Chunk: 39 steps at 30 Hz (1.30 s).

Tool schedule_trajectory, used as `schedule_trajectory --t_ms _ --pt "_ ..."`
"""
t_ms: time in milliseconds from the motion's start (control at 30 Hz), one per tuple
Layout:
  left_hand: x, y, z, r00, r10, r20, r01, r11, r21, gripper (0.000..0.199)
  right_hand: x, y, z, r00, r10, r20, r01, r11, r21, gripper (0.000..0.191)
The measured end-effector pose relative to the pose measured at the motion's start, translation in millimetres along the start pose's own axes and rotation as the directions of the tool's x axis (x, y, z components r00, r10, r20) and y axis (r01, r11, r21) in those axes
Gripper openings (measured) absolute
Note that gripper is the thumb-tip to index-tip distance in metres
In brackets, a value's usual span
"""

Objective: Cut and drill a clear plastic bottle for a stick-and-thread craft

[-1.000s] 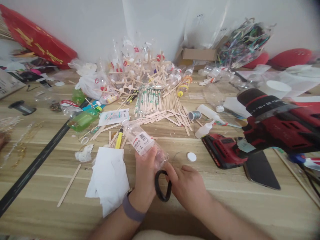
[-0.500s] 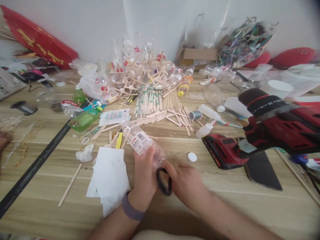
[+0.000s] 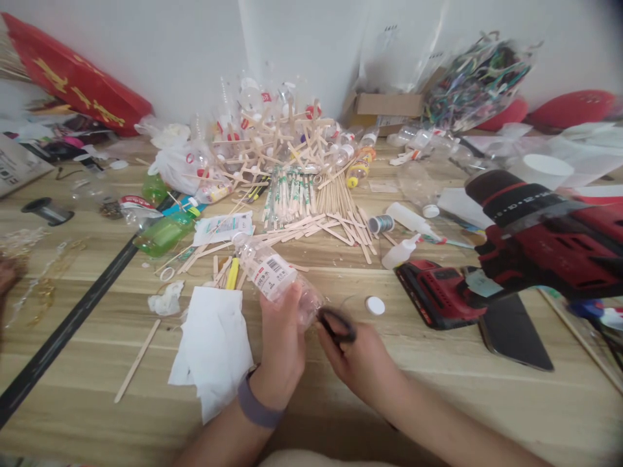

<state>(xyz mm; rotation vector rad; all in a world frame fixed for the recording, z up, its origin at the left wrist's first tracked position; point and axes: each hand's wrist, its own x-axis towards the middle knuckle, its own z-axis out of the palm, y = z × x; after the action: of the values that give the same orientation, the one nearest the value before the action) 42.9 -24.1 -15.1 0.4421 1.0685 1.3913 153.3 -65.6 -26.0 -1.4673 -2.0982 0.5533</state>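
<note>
A clear plastic bottle [image 3: 273, 275] with a white printed label lies tilted above the table, its neck pointing away to the upper left. My left hand [image 3: 282, 331] is wrapped round its lower half. Black-handled scissors [image 3: 341, 324] are in my right hand [image 3: 364, 358], right at the bottle's base end. One dark loop of the handle shows; the blades are mostly hidden, so I cannot tell whether they touch the plastic. White paper sheets [image 3: 211, 344] lie left of my left hand, and a white bottle cap [image 3: 374, 305] sits beyond my right hand.
A red and black cordless drill [image 3: 525, 240] stands at the right, near a dark phone [image 3: 518, 334]. Wooden sticks [image 3: 335, 227] and plastic bottles are piled at the back. A black strip [image 3: 73, 324] crosses the left side. Another person's hand [image 3: 6, 275] shows at the left edge.
My right hand has turned, and the scissors' dark handle loop has swung up and to the right. The bottle and my left hand have hardly moved.
</note>
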Motion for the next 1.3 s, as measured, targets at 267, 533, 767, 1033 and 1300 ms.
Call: schedule_trajectory --t_ms 267,533,767,1033,1300 --pt "-0.9 1.0 0.9 1.0 -0.016 0.02 0.015 1.0 0.012 0.028 1.4 3.7 -1.9 0.999 -0.028 -0.023 0.028 1.0 0.007 0.026" --pt "-3.2 0.6 2.0 1.0 0.01 0.004 -0.01 1.0 -0.016 0.035 3.9 -9.9 -1.9 0.986 0.138 0.093 -0.162 0.926 0.34 0.042" --pt "1.1 0.7 2.7 1.0 -0.021 -0.016 0.022 1.0 0.02 0.026 1.5 1.9 -8.0 0.999 0.052 0.011 -0.053 0.989 0.135 0.019" --pt "-3.1 1.5 3.1 0.999 0.021 0.028 -0.021 1.0 0.016 0.031 7.0 -8.4 -5.2 0.976 0.12 0.182 -0.184 0.9 0.395 0.047" --pt "-2.7 -1.4 1.1 1.0 -0.024 -0.02 0.024 0.999 0.041 0.03 -1.0 4.4 -7.6 0.999 0.023 0.026 -0.025 0.995 0.094 0.023"
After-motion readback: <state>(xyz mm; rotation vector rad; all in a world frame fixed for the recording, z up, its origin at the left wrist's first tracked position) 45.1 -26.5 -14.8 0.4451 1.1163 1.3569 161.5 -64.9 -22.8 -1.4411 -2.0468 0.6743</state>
